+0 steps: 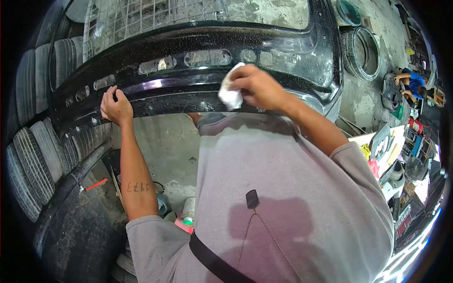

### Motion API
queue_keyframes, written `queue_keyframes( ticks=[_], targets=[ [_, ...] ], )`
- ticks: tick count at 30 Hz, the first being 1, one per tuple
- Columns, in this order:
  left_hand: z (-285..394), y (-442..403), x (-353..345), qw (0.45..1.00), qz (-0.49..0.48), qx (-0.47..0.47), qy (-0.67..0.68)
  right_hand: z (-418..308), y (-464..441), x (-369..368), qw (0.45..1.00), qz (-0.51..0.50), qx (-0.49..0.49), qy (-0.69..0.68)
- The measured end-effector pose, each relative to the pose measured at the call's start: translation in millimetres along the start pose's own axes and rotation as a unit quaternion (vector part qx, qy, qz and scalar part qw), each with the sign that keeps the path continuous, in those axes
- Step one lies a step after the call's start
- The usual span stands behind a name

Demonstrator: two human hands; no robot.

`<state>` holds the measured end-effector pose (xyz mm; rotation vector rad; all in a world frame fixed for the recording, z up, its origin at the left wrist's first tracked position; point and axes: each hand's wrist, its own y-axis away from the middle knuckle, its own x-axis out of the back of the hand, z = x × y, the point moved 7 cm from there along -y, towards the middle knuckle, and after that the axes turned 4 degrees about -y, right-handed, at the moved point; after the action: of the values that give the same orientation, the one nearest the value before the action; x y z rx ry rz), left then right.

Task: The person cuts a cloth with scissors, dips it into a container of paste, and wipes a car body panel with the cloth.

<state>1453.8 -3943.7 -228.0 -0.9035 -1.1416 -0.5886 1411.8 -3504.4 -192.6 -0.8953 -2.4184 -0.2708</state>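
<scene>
A large glossy black panel [184, 38], with several slots and holes along it and droplets on its surface, spans the top of the head view. My left hand [116, 106] is at the panel's lower edge on the left, fingers curled against it. A white cloth [231, 94] is gripped by my right hand [255, 87], near the panel's lower edge right of the middle. Part of the cloth hangs below my fingers. The fingertips behind it are partly hidden.
Stacked tires [33, 160] stand at the left, and more round tires [361, 52] lie at the upper right. A red-handled tool [96, 184] is at the lower left. Another person [415, 84] in blue crouches far right, near assorted clutter.
</scene>
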Motion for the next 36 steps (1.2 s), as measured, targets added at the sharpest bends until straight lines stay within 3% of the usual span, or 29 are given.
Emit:
queue_keyframes(
  ticks=[5,8,13,15,17,18,20,23,25,27,30,33,36],
  targets=[
    [-0.8,0.9,0.2,1.000,0.007,0.001,0.013,55.3,95.2,66.5,0.976,-0.004,-0.217,-0.012],
    [2.0,1.3,2.8,1.000,0.005,0.014,0.013,51.6,87.1,60.1,0.985,-0.034,-0.164,0.033],
    [1.5,2.5,2.1,1.000,0.008,0.014,0.009,-5.1,-1.3,-5.6,0.997,-0.032,-0.005,0.075],
    [2.7,2.3,2.1,1.000,0.004,0.016,0.009,-11.1,-0.1,-5.1,0.997,-0.015,-0.004,0.071],
    [0.9,3.5,1.5,1.000,0.009,0.015,0.004,1.0,26.5,9.9,0.992,-0.041,-0.120,0.021],
    [1.5,2.9,1.7,1.000,0.015,0.010,0.006,4.7,40.5,20.2,0.991,-0.049,-0.096,0.077],
    [5.2,2.4,5.8,1.000,0.027,0.009,0.009,13.5,71.7,36.5,0.983,-0.035,-0.172,0.048],
    [3.4,0.8,4.5,0.999,0.043,-0.006,0.010,14.3,79.4,42.4,0.967,-0.004,-0.256,0.000],
    [2.1,1.0,4.5,0.998,0.054,-0.012,0.018,28.3,71.6,32.5,0.952,0.074,-0.291,-0.053],
    [3.9,1.4,7.8,0.999,0.043,-0.002,0.032,20.8,50.1,22.6,0.959,0.061,-0.269,-0.063],
    [4.6,1.7,8.0,0.999,0.037,0.006,0.032,-5.3,33.4,16.5,0.996,0.035,-0.075,0.032],
    [4.8,1.1,7.5,0.999,0.042,-0.012,0.022,-6.7,43.5,19.9,0.995,-0.055,-0.083,0.017],
    [4.7,1.5,7.6,0.998,0.053,-0.019,0.024,-1.0,51.0,34.0,0.990,-0.079,-0.110,-0.033]
  ],
)
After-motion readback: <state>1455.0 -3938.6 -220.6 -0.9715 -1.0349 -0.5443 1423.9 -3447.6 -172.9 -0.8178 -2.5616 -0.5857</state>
